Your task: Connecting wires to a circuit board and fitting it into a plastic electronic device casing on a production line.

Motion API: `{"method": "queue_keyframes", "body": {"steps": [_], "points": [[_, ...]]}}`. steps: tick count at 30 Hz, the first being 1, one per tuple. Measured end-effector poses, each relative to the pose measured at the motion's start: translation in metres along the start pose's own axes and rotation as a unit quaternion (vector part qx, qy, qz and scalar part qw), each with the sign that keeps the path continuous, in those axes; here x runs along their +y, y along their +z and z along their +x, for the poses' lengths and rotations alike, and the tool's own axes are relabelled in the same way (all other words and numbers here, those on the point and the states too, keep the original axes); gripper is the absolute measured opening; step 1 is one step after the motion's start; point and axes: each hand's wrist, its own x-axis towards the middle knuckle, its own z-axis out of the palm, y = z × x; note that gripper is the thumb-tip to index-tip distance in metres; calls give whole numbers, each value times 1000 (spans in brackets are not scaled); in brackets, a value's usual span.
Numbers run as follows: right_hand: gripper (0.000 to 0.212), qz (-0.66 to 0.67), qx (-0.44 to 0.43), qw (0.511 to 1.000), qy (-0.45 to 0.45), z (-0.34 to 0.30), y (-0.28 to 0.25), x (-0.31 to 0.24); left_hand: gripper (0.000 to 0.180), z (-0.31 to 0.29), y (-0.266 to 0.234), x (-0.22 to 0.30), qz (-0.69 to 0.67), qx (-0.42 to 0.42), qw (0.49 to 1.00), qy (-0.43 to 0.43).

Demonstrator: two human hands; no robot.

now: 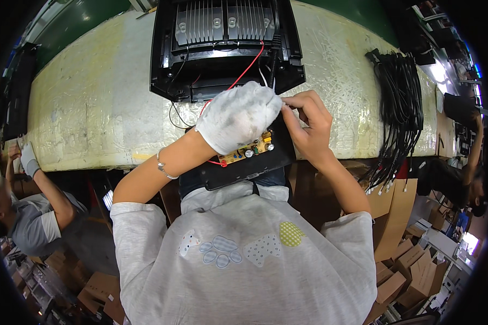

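Note:
My left hand, in a white work glove, is closed with its fingers curled out of sight. White wires at the end of a black cord run into the top of the glove. Against its fingertips my bare right hand pinches thumb and forefinger together; what lies between them is too small to make out. Below the glove, a circuit board with several components rests on a black panel. A red wire stretches from the black housing to behind the glove.
Silvery finned heat sinks sit in the housing on the film-covered table. A bundle of black cables hangs over the table's right front edge. Cardboard boxes are stacked at lower right. Another person works at the left.

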Motion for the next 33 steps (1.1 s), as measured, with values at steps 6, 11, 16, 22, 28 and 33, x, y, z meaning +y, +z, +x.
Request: {"method": "queue_keyframes", "body": {"steps": [6,11,16,22,28,33], "points": [[15,-66,-28,994,-83,9,-7,-4,28,5,-1,-7,-16,-37,999,23],[11,84,-105,987,89,12,-17,-4,28,4,7,-15,-142,35,989,19],[7,92,-110,986,81,14,-28,-1,26,12,14,-11,-162,108,981,-8],[3,-6,-85,990,113,10,-45,3,19,10,20,-12,-156,104,980,-64],[9,34,-179,970,158,21,-34,-14,42,7,14,-2,-325,-36,887,-327],[17,15,-102,988,112,22,-6,-17,41,15,8,-17,-461,-81,794,-388]]}}
